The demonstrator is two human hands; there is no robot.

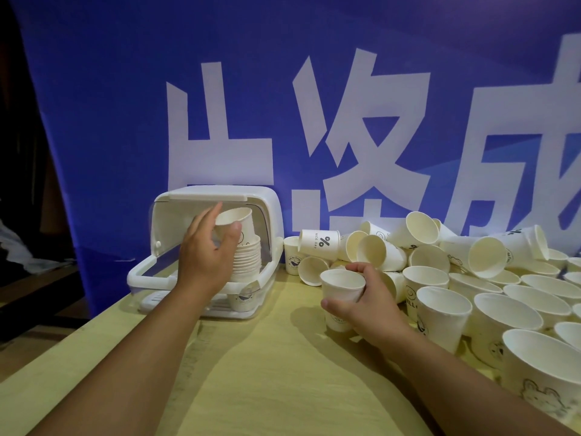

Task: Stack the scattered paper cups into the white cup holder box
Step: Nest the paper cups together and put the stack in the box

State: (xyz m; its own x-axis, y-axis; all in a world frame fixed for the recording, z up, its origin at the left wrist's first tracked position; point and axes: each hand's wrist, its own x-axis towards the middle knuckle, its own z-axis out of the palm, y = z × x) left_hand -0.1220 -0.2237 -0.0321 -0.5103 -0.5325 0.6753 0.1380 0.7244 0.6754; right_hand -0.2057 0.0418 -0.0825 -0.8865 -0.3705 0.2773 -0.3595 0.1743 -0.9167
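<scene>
Left hand point(204, 256) pinches raised cup point(237, 220) over stack point(248, 259) inside box point(201, 192); right hand point(369, 298) grips second cup point(341, 289) beside pile point(440, 259).

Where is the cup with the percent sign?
In the head view, the percent-sign cup lies on its side just right of the white holder box, at the left end of the cup pile.

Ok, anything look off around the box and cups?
Nothing damaged or spilled. The cup pile is jumbled, many tipped on their sides, like the % cup; the stack in the white box looks even.
</scene>
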